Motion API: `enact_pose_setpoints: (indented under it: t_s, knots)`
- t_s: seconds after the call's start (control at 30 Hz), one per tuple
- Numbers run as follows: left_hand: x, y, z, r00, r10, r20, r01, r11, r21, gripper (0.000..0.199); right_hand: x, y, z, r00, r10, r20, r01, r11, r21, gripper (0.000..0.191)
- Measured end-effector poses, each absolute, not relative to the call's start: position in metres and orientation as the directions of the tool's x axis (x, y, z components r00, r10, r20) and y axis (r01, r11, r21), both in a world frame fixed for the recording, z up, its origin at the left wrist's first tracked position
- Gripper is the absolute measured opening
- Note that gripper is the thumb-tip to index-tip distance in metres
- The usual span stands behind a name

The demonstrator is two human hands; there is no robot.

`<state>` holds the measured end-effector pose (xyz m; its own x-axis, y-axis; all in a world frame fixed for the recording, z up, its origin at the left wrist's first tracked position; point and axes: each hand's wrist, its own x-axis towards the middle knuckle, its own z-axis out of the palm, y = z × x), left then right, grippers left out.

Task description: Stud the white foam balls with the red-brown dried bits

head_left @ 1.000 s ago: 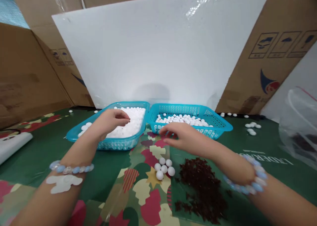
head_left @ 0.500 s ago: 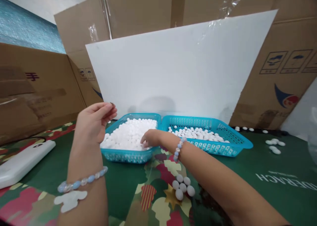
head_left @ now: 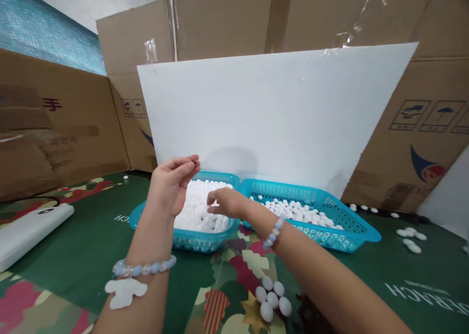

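My left hand point(head_left: 170, 185) is raised over the left side of a blue plastic basket point(head_left: 205, 243). Its thumb and fingers are pinched together; what lies between the tips is too small to make out. The basket is heaped with small white balls point(head_left: 198, 207). Just above the heap, my right hand point(head_left: 227, 202) hangs with curled fingers, thumb and forefinger slightly apart, and no ball shows between them. A second blue basket point(head_left: 351, 241) stands to the right, under my right forearm, with fewer white oval pieces point(head_left: 293, 211).
A flower-shaped cluster of white balls point(head_left: 272, 300) lies on the patterned green cover point(head_left: 205, 280). Loose white pieces point(head_left: 412, 246) rest at right. A white power bank-like block point(head_left: 32, 236) is at left. Behind the baskets stand a white board point(head_left: 271, 114) and cardboard boxes point(head_left: 66, 134).
My left hand has moved right, to over the basket's left side. My right hand has lifted slightly from the white balls. The camera view has shifted a little.
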<state>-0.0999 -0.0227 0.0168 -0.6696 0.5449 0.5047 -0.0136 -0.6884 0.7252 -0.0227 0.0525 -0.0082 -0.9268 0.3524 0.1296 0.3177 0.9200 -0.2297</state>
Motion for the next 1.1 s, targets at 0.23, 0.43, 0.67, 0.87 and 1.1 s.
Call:
enact_pose_setpoints:
  t_s: [0.23,0.43,0.67,0.87,1.1]
  knots:
    - [-0.073,-0.017,0.014,-0.498,0.707,0.502,-0.059,-0.605,0.794,0.005,0.039,0.054,0.014,-0.613,0.452,0.648,-0.094,0.773,-0.628,0.007]
    - [-0.041,-0.015,0.011,-0.188,0.81,0.556,-0.071,-0.576,0.815,0.006,0.065,0.045,0.01,-0.37,0.427,0.825,-0.351,0.758,-0.55,0.011]
    - [-0.018,-0.01,0.007,-0.279,0.785,0.552,-0.089,-0.594,0.799,0.007,0.082,0.036,0.004,-0.438,0.347,0.829,-0.285,0.822,-0.494,0.019]
    - [-0.012,-0.009,0.001,-0.361,0.782,0.508,-0.059,-0.562,0.825,0.006,0.084,0.038,-0.01,-0.249,0.347,0.904,-0.151,0.908,-0.391,0.012]
    - [-0.01,-0.01,-0.003,-0.206,0.828,0.522,-0.063,-0.544,0.837,0.016,0.091,0.036,-0.023,-0.144,0.317,0.937,-0.09,0.939,-0.332,0.009]
